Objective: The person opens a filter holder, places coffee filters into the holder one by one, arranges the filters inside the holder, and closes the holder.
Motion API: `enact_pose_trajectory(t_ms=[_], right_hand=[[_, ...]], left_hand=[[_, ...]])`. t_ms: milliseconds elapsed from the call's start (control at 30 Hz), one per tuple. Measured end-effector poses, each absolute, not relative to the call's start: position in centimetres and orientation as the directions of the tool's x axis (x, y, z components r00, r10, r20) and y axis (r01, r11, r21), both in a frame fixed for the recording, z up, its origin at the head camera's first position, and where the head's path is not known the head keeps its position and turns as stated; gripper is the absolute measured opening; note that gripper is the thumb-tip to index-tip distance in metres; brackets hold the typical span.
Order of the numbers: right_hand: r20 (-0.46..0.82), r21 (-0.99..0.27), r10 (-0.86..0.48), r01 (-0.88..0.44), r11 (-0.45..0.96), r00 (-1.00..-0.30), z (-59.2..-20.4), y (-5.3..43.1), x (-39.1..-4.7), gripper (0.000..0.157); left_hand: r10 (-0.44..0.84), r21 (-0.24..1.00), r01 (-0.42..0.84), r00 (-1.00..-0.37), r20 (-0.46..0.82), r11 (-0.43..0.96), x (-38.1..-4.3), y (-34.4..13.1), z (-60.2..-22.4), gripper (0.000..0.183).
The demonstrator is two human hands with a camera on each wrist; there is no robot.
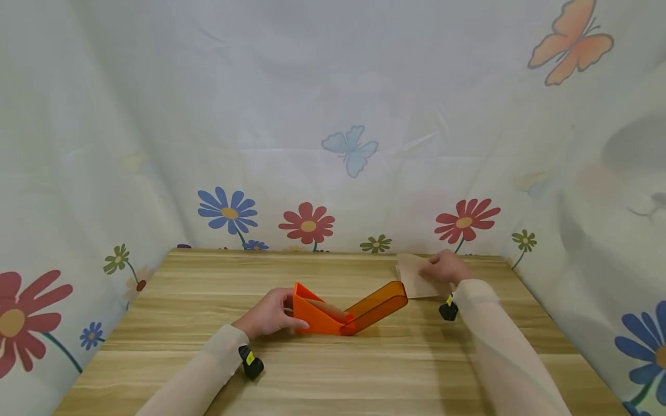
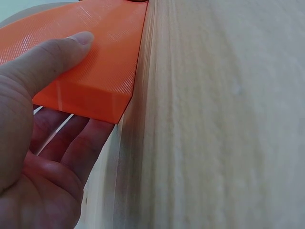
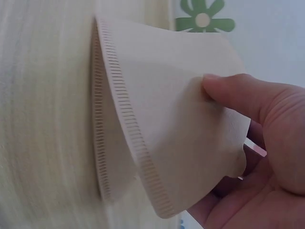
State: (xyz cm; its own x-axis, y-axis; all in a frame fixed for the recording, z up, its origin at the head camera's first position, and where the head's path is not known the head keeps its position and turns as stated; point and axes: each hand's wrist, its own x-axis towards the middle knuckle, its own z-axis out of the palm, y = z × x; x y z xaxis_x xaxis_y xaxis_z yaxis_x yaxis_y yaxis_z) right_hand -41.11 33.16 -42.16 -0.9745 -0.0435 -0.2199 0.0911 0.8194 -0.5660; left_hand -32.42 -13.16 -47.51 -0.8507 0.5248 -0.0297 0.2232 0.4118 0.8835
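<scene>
My left hand [image 1: 272,312] grips an orange filter holder [image 1: 314,318] by its tall end, on the middle of the table. In the left wrist view the thumb lies along one side of the holder [image 2: 95,71] and the fingers on the other. Its see-through amber lid [image 1: 377,306] is swung open to the right. A piece of tan paper [image 1: 328,309] shows inside. At the back right, my right hand [image 1: 448,268] pinches a tan paper coffee filter [image 3: 162,95] with a crimped edge. Another crimped filter edge [image 3: 98,124] shows behind it, against the table.
The wood-grain table [image 1: 312,375] ends at the back against a white curtain [image 1: 291,86] printed with flowers and butterflies. The curtain also hangs along the left and right sides. A small black wrist camera [image 1: 252,364] sits on the left wrist.
</scene>
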Motion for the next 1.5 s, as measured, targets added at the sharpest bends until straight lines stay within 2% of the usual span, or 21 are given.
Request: enact_pose_trajectory(t_ms=[433,700,1067,1267,1500], right_hand=[[-0.094,-0.605,-0.125,-0.043,0.795,-0.988,-39.2,32.9,-38.8,0.029],[-0.019,-0.639,-0.181,-0.127,0.759,-0.983,-37.8,32.1,-37.7,0.037],[0.060,-0.680,-0.267,-0.235,0.695,-0.962,-34.3,28.9,-35.4,0.039],[0.116,-0.693,-0.308,-0.299,0.656,-0.944,-32.4,27.0,-34.5,0.033],[0.120,-0.734,-0.348,-0.319,0.600,-0.930,-30.9,24.5,-33.2,0.025]], left_hand=[[0.526,0.887,0.230,-0.850,-0.017,0.400,-32.5,-13.2,-47.7,0.048],[0.530,0.885,0.238,-0.848,-0.012,0.400,-32.5,-13.2,-48.0,0.049],[0.522,0.881,0.238,-0.853,-0.011,0.408,-32.2,-13.0,-47.9,0.048],[0.525,0.876,0.249,-0.851,-0.006,0.414,-32.3,-13.1,-47.9,0.048],[0.520,0.873,0.252,-0.854,-0.002,0.417,-32.3,-13.1,-47.8,0.050]])
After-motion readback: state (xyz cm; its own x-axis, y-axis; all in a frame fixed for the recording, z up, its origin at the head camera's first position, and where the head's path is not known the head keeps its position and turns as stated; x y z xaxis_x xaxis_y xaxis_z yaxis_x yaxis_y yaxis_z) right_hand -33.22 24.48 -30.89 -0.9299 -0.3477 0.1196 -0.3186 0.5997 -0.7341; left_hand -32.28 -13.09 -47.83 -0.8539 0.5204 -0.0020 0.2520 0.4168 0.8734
